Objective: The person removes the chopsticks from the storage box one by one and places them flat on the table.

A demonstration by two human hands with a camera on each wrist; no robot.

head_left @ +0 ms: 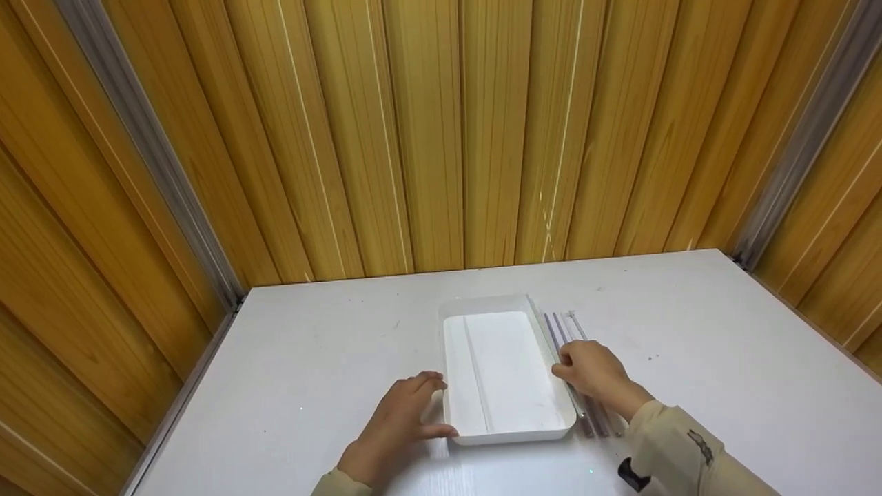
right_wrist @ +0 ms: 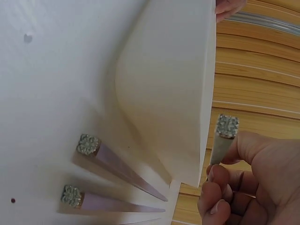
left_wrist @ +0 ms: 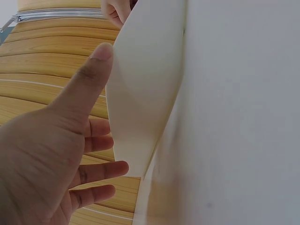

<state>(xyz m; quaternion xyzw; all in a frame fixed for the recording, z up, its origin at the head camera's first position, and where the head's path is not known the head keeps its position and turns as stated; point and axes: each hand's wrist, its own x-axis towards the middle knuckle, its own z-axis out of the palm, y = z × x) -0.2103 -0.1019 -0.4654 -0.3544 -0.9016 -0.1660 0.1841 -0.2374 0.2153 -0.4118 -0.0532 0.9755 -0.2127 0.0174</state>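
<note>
A shallow white rectangular tray (head_left: pixel 506 372) with a thin line along its floor stands on the table. My left hand (head_left: pixel 406 413) rests against the tray's near left corner, its thumb and fingers spread and touching the rim. Over the tray's right side, my right hand (head_left: pixel 592 372) pinches a chopstick (right_wrist: pixel 221 147) with a silvery patterned square end; this shows best in the right wrist view. Beneath it, purple chopsticks (right_wrist: pixel 124 171) with similar ends lie on the table alongside the tray. In the head view, the right hand partly hides them.
The white table (head_left: pixel 331 372) extends on both sides of the tray. Wood-patterned panels (head_left: pixel 427 138) rise behind it and at both sides, with metal posts (head_left: pixel 158 145) at the corners.
</note>
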